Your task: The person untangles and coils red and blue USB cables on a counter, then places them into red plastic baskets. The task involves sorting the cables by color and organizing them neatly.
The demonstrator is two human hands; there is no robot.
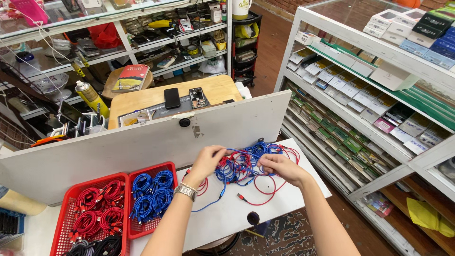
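I have both hands, left hand and right hand, pinched shut on the tangled cables mid-counter, spreading strands apart, right of the red baskets of coiled bundles.

black cables cut off by bottom edge, left hand fingers buried in tangled cables, shelf boxes too small to tell

Bright, even indoor light falls from overhead, so the white laminate desk carries only faint, soft shadows. The wide lens bows straight lines near the edges, noticeably on the white metal shelving rack. Focus is sharp throughout, with mild glare on the glass shelf top
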